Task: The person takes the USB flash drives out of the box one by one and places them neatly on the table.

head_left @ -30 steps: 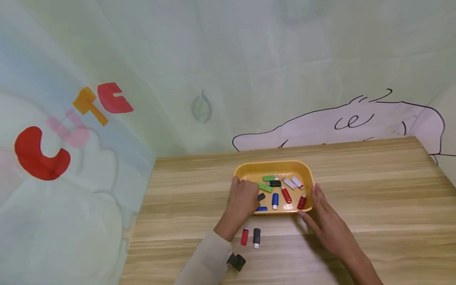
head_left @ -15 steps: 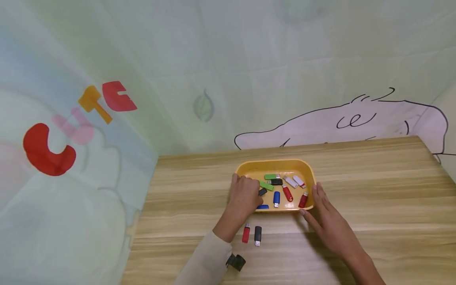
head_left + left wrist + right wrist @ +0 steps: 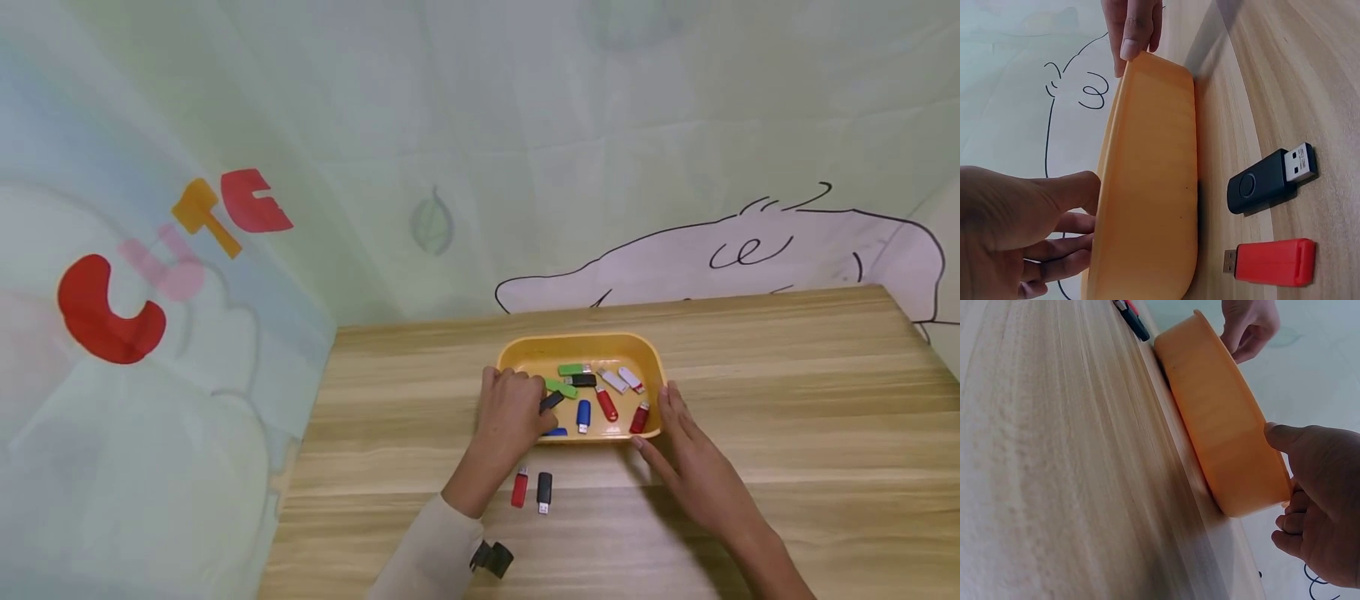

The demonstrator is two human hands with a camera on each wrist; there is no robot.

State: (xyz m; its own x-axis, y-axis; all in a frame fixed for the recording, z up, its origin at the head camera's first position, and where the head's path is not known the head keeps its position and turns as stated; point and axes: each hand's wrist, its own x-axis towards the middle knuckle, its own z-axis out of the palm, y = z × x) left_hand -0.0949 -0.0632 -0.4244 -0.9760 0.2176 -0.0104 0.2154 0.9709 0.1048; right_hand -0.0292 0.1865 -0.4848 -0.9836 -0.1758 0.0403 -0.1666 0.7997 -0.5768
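Note:
A yellow plastic tray (image 3: 600, 343) holds several USB sticks, among them a green one (image 3: 574, 369), a blue one (image 3: 583, 416) and a white one (image 3: 631, 380). My left hand (image 3: 510, 414) reaches over the tray's left end with curled fingers and pinches a black USB stick (image 3: 552, 402) low inside it. In the left wrist view, the tray's front wall (image 3: 1154, 156) hides those fingertips. At the right front corner, my right hand (image 3: 701, 479) holds the tray, thumb on the front rim and fingers along the right end.
On the wooden table (image 3: 787, 417) in front of the tray lie a red USB stick (image 3: 519, 487) and another black USB stick (image 3: 544, 492), side by side. A printed cloth backdrop (image 3: 600, 167) rises behind the table and on its left.
The black USB stick at my left fingers has shifted slightly toward the back of the tray and turned, showing more of its length. My right hand stays at the corner; the head view has shifted slightly.

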